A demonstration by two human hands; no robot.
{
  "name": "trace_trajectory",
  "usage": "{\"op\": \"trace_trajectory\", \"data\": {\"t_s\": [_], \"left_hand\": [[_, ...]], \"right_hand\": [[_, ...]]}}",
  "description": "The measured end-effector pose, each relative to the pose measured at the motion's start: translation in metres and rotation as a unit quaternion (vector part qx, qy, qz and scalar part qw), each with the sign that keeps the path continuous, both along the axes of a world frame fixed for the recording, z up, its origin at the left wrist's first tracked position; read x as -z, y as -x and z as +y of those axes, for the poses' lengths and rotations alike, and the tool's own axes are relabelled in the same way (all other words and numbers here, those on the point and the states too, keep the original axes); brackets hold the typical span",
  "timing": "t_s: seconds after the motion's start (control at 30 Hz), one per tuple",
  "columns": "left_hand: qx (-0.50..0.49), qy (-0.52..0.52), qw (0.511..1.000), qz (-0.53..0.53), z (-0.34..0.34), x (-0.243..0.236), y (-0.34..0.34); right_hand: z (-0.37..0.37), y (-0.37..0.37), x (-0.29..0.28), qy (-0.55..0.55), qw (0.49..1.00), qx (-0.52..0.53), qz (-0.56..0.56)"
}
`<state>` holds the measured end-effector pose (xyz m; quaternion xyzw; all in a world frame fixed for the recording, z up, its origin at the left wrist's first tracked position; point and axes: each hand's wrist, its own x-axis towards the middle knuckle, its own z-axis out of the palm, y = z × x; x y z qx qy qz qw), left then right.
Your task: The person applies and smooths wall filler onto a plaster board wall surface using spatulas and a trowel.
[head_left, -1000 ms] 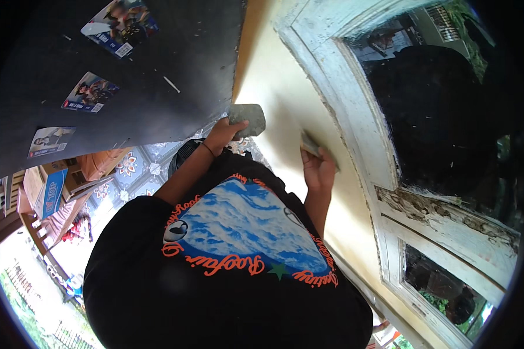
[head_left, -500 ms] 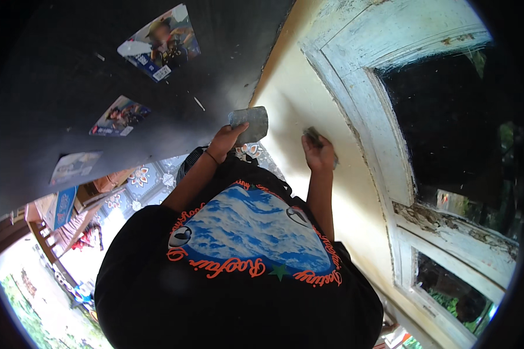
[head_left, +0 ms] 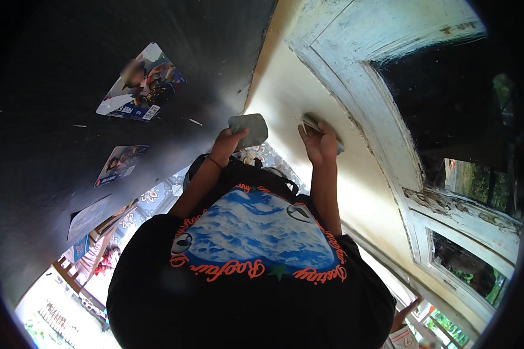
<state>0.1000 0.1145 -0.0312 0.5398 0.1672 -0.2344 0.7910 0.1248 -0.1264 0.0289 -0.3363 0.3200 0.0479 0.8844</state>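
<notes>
My left hand (head_left: 226, 146) is closed around one edge of a flat grey slab (head_left: 252, 129) with rounded corners, its thumb lying across the face. What the slab is made of does not show. At the cream wall (head_left: 282, 87), my right hand (head_left: 320, 146) presses a thin greyish pad (head_left: 312, 121) against the surface, palm turned partly toward me. Most of that pad is hidden behind the fingers, so I cannot tell its exact kind.
A dark panel (head_left: 209, 52) with several picture stickers (head_left: 148, 87) stands on the left. Along the right runs a worn pale window frame (head_left: 390, 134) with peeling paint. Patterned floor tiles (head_left: 250, 154) show below. Another person's arm (head_left: 406, 311) appears at lower right.
The view has turned slightly, so the stickers sit lower and further left. My right hand and its pad have shifted a little along the wall. Another person's arm has come into sight.
</notes>
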Motion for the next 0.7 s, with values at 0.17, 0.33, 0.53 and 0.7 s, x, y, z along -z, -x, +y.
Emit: {"op": "trace_trajectory", "data": {"t_s": [0.17,0.33,0.53,0.7], "left_hand": [[-0.009,0.030,0.999,0.014,0.004,-0.007,-0.002],[-0.025,0.038,0.999,0.020,0.013,-0.002,-0.003],[-0.031,0.028,0.998,0.056,0.018,-0.011,0.002],[-0.057,0.070,0.996,0.005,0.016,-0.015,0.007]], "right_hand": [[-0.002,-0.017,0.029,-0.010,1.000,-0.006,-0.016],[0.034,-0.023,-0.016,-0.011,0.999,-0.010,-0.028],[0.040,-0.059,0.069,0.012,0.996,0.010,0.084],[0.061,-0.019,0.075,-0.028,0.961,-0.269,0.058]]}}
